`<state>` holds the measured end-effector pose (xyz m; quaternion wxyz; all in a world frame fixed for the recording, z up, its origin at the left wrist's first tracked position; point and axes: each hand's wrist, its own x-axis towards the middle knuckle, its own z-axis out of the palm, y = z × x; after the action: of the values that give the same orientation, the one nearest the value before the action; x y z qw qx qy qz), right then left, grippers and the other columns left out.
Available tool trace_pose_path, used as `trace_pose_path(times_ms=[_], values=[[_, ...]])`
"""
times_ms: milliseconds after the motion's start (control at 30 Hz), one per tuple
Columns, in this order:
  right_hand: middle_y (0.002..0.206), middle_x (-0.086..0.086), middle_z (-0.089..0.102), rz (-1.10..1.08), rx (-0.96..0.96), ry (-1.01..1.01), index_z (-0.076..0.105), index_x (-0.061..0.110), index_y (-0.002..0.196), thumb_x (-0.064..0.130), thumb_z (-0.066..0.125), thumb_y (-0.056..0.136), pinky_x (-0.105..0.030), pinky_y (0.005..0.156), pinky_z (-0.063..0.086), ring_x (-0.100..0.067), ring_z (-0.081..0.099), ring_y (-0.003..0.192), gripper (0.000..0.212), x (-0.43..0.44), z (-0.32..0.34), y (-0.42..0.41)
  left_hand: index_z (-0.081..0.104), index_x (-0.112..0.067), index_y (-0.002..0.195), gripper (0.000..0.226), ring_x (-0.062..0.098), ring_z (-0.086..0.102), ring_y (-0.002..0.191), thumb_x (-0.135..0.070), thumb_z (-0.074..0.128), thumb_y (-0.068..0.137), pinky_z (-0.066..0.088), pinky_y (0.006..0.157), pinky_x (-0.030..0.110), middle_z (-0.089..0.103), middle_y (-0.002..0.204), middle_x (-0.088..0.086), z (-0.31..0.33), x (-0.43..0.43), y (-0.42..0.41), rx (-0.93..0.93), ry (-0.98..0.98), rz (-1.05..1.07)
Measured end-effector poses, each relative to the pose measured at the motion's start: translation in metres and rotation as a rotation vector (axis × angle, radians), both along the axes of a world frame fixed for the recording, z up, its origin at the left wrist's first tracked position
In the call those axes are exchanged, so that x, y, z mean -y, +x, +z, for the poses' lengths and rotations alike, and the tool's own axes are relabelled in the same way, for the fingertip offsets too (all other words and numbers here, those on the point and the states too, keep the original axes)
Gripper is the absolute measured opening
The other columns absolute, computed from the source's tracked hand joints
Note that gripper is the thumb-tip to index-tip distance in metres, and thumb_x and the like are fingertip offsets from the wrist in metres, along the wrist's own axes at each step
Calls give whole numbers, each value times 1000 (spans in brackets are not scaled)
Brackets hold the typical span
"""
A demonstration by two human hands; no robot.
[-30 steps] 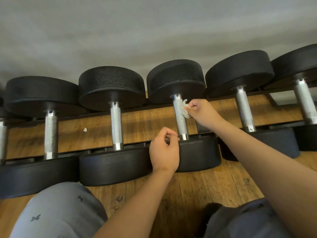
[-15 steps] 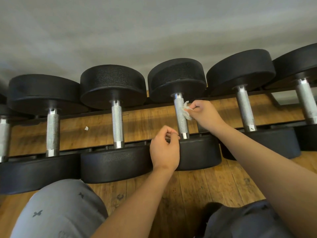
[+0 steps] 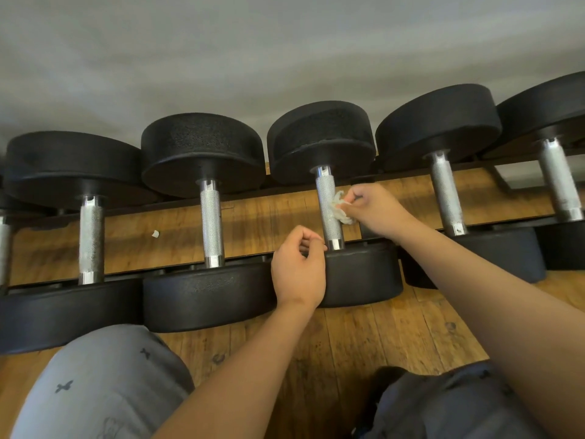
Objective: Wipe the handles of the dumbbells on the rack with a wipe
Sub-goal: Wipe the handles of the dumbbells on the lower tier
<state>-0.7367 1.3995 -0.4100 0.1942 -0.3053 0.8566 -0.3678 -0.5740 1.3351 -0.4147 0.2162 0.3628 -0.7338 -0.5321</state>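
- Halfway along the middle handle [image 3: 329, 210], on its right side, the right hand [image 3: 376, 210] pinches a crumpled white wipe [image 3: 340, 209] and presses it to the knurled metal.
- The left hand [image 3: 299, 274] is just beside the near end of that handle, over the near weight. Its fingers are curled toward the thumb with nothing visible in them, and I cannot tell whether it touches the bar.
- Dumbbells lie side by side on the rack [image 3: 152, 271], handles running near to far, low over a wooden floor [image 3: 364, 337].
- The step in hand looks like the wiping of the middle handle. The wipe meets only the right side at mid-length, so the left side and both ends probably still need a pass.
- Nothing shows which other handles are done. The two on the left [image 3: 91, 242] [image 3: 212, 226] and the next one right [image 3: 446, 194] look alike, dull silver with no wet sheen.
- The far-right handle [image 3: 558, 182] has dark specks toward its near end, which suggests it has not been wiped.
- By my reckoning the task is partway at best, with up to four full handles left, plus a sliver of another at the left edge.
- A small white scrap [image 3: 155, 233] lies on the floor under the rack, between the two left handles, possibly torn from the wipe.
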Motion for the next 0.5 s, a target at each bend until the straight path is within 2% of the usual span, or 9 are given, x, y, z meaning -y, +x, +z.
trace_pose_path(times_ms=[167, 367, 500], values=[[74, 6, 58, -116, 3, -164, 64, 5, 84, 18, 63, 92, -18, 64, 39, -3, 53, 70, 15, 8, -3, 2, 63, -17, 80, 17, 6, 62, 77, -14, 54, 94, 47, 70, 17, 65, 77, -5, -1, -1, 0, 4, -7, -3], [78, 7, 60, 85, 60, 37, 64, 9, 76, 15, 67, 89, -16, 67, 38, -1, 56, 75, 14, -8, 2, 2, 62, -18, 79, 18, 7, 62, 79, -14, 54, 95, 47, 71, 17, 65, 78, -6, -1, 0, 0, -3, -10, -5], [77, 4, 62, 53, 62, -34, 65, 10, 77, 13, 68, 88, -16, 67, 41, -3, 58, 73, 12, -6, 5, 0, 62, -17, 80, 17, 7, 61, 78, -14, 54, 95, 46, 71, 18, 65, 78, -5, -1, 0, 0, -1, -2, -3]])
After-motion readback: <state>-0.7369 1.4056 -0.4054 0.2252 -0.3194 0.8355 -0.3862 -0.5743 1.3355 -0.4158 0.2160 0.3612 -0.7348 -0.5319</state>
